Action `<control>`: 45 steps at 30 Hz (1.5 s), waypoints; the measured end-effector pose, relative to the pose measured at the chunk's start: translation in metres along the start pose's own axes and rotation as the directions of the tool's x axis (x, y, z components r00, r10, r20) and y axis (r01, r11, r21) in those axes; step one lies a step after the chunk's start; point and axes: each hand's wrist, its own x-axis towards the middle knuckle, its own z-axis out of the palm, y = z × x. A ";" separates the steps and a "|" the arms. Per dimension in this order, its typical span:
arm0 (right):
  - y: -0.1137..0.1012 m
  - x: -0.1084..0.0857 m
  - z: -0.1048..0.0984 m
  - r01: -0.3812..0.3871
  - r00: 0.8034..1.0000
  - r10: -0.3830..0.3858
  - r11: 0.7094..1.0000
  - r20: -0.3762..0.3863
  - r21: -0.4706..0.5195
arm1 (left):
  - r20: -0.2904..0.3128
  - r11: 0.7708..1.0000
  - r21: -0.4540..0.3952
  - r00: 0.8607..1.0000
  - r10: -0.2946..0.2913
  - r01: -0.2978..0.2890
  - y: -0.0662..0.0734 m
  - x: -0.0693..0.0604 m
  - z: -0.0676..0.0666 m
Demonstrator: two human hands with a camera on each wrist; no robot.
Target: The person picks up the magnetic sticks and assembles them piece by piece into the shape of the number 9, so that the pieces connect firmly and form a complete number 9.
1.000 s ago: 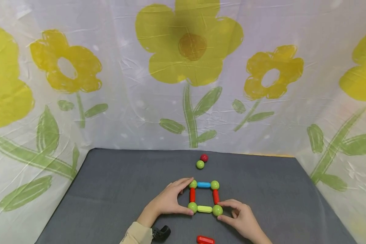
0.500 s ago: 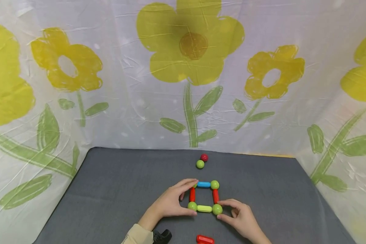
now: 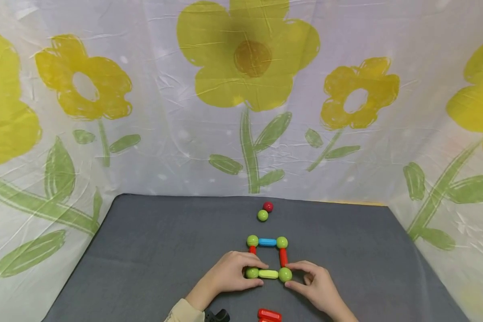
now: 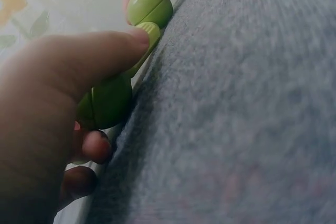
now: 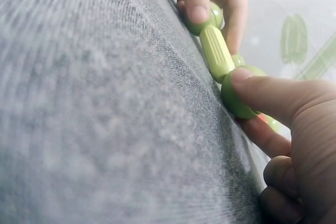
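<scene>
A square of green balls and coloured rods lies flat on the grey cloth. Its far side is a blue rod (image 3: 267, 242) between two balls; a light green rod (image 3: 268, 274) makes the near side. My left hand (image 3: 229, 273) grips the near left ball (image 3: 252, 272), its fingers covering part of the left red rod (image 3: 252, 250). With thumb and forefinger my right hand (image 3: 318, 286) pinches the near right ball (image 3: 285, 274), which joins the right red rod (image 3: 283, 257). In the right wrist view the thumb presses on that ball (image 5: 240, 98).
Beyond the square, a red ball (image 3: 268, 206) and a green ball (image 3: 263, 215) sit together. Red rods (image 3: 269, 315) lie at the near edge of the view. A flower-patterned sheet (image 3: 209, 134) hangs behind the table (image 3: 165, 232).
My left hand has drawn back from the far left ball, which now shows fully, and its fingers have closed round the near left ball. The right hand keeps its pinch.
</scene>
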 end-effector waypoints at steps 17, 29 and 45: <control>-0.001 0.000 0.000 -0.010 1.000 0.010 1.000 -0.007 -0.001 | -0.054 1.000 0.027 0.999 -0.007 0.008 0.004 0.003 0.006; 0.000 0.000 0.000 -0.007 1.000 0.007 1.000 -0.007 -0.009 | -0.090 0.999 -0.051 0.996 -0.022 0.018 0.003 0.003 0.007; 0.001 -0.001 0.002 0.022 1.000 -0.022 1.000 -0.016 -0.017 | -0.254 0.975 -0.011 0.942 -0.218 0.222 0.004 0.002 -0.005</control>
